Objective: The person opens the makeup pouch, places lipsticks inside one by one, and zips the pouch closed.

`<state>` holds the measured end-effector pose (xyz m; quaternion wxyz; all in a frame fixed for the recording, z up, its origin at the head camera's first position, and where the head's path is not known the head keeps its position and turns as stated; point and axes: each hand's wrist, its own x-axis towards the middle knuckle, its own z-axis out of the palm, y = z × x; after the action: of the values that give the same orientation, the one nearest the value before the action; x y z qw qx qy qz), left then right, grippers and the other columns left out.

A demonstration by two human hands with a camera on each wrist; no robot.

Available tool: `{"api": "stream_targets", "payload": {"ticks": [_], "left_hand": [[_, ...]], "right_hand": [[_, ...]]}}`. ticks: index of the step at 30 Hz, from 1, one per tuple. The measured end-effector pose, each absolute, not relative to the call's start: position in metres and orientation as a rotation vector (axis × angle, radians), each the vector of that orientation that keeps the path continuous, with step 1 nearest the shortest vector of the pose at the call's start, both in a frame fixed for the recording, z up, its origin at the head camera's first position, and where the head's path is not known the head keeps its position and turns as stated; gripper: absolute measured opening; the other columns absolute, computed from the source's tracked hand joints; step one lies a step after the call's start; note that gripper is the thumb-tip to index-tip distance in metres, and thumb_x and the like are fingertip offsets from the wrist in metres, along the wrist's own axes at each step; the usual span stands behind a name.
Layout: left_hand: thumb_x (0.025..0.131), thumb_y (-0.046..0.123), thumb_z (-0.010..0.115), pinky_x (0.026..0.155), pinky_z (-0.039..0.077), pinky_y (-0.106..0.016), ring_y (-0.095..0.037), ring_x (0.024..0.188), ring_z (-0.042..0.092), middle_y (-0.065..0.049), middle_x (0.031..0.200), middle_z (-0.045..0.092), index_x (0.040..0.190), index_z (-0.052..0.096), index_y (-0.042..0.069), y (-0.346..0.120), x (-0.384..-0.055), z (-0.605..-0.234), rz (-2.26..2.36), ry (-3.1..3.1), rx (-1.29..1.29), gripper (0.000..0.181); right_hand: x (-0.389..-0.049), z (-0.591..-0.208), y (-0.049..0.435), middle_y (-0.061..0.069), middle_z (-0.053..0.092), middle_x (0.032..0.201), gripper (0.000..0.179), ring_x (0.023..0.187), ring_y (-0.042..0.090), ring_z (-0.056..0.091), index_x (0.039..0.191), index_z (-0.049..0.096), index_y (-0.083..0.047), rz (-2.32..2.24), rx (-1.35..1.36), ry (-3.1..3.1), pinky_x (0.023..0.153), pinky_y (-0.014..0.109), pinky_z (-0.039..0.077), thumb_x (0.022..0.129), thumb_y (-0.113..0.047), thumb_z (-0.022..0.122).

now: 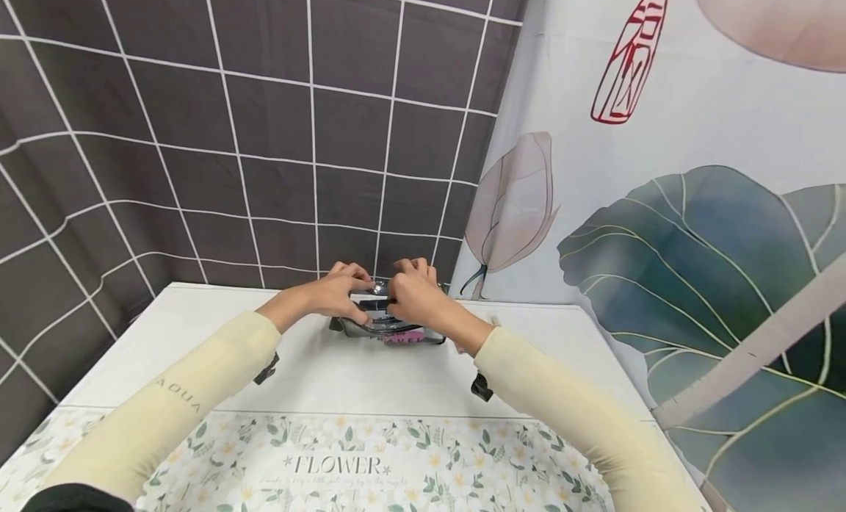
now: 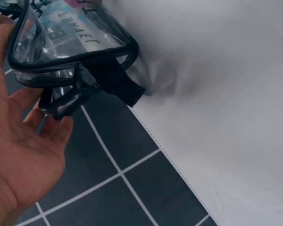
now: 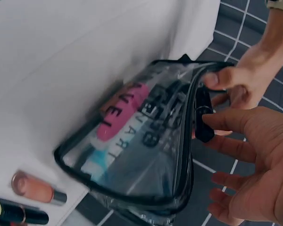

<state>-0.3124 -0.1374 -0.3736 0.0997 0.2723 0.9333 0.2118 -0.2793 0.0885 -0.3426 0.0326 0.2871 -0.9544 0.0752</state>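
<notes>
A clear zip travel bag (image 3: 137, 155) with black trim and printed lettering stands near the table's back edge. A pink item (image 3: 122, 115) and a white-and-teal one (image 3: 96, 162) show through its wall. My left hand (image 1: 337, 291) holds the bag's mouth, thumb at the front rim and fingers at the back; the left wrist view shows those fingers (image 2: 35, 115) curled at the black-edged flap. Between thumb and forefinger, my right hand (image 3: 259, 160) pinches a small black object (image 3: 203, 120) at the bag's top edge; its kind cannot be made out. The right hand's other fingers spread loosely.
In the right wrist view, a peach-coloured bottle (image 3: 35, 186) and a dark tube (image 3: 21, 212) lie on the table beside the bag. A flowered cloth (image 1: 344, 460) covers the table's near side. A dark gridded curtain (image 1: 264, 130) hangs right behind the back edge.
</notes>
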Motion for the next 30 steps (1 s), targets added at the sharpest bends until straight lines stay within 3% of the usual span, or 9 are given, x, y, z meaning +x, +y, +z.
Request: {"api": "stream_targets", "payload": {"ticks": [6,13,20,30], "left_hand": [[0.088,0.044,0.085,0.127,0.042,-0.067,-0.041,0.154,0.033,-0.017,0.166,0.047,0.164,0.054,-0.002,-0.138,-0.313,-0.374,0.644,2.748,0.810,0.094],[0.087,0.044,0.086,0.127,0.042,-0.066,-0.041,0.153,0.035,-0.018,0.166,0.049,0.163,0.055,-0.003,-0.139,-0.315,-0.374,0.644,2.758,0.832,0.094],[0.086,0.045,0.087,0.128,0.041,-0.065,-0.042,0.152,0.035,-0.018,0.164,0.050,0.164,0.056,-0.001,-0.140,-0.313,-0.375,0.633,2.764,0.829,0.095],[0.086,0.042,0.089,0.128,0.040,-0.065,-0.041,0.151,0.035,-0.019,0.165,0.050,0.163,0.055,-0.002,-0.138,-0.312,-0.373,0.669,2.756,0.839,0.095]], "right_hand": [[-0.279,-0.348,0.071,0.025,0.054,0.169,0.011,0.158,0.052,0.037,0.100,0.087,-0.010,0.204,0.906,-2.969,0.122,0.066,0.038,0.101,-0.019,0.082],[-0.279,-0.351,0.074,0.024,0.051,0.172,0.033,0.158,0.050,0.035,0.130,0.085,-0.010,0.277,0.872,-3.012,0.124,0.066,0.035,0.103,-0.028,0.084],[-0.285,-0.353,0.101,0.026,0.061,0.162,0.021,0.155,0.052,0.041,0.119,0.087,-0.007,0.407,0.802,-2.899,0.120,0.066,0.037,0.105,-0.019,0.076],[-0.293,-0.346,0.152,0.027,0.059,0.164,0.019,0.152,0.053,0.044,0.112,0.086,-0.007,0.438,0.657,-2.814,0.117,0.070,0.040,0.107,-0.020,0.072]]}}
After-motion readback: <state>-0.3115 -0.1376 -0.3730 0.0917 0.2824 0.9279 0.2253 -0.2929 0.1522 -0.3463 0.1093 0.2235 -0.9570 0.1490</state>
